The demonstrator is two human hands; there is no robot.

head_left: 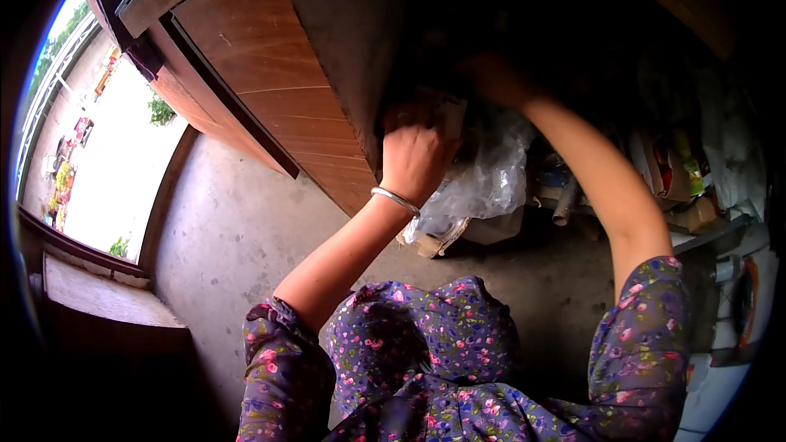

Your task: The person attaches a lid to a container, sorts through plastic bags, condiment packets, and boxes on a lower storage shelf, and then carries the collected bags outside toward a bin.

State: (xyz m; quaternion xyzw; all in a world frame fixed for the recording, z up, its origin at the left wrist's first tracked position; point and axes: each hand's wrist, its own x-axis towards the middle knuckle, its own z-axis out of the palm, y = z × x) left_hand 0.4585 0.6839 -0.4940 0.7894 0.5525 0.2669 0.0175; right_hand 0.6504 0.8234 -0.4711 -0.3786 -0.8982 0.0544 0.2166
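Note:
My left hand (416,143), with a silver bangle at its wrist, reaches into the dark open space of a wooden cabinet. Its fingers are curled and their tips are lost in shadow. Right against it is a pale, flat-sided piece (452,117), possibly card; its kind is unclear. Crumpled clear plastic (495,176) hangs just below and to the right of this hand. Deeper in the dark, my right hand (495,80) is stretched forward, blurred and dim. Its fingers and anything in them cannot be made out.
A brown wooden panel (270,74) stands close on the left. Torn cardboard (438,241) and a pipe-like piece (566,200) lie low under the plastic. Packets and boxes (675,168) crowd the right. Concrete floor (229,221) runs to a bright doorway (123,155).

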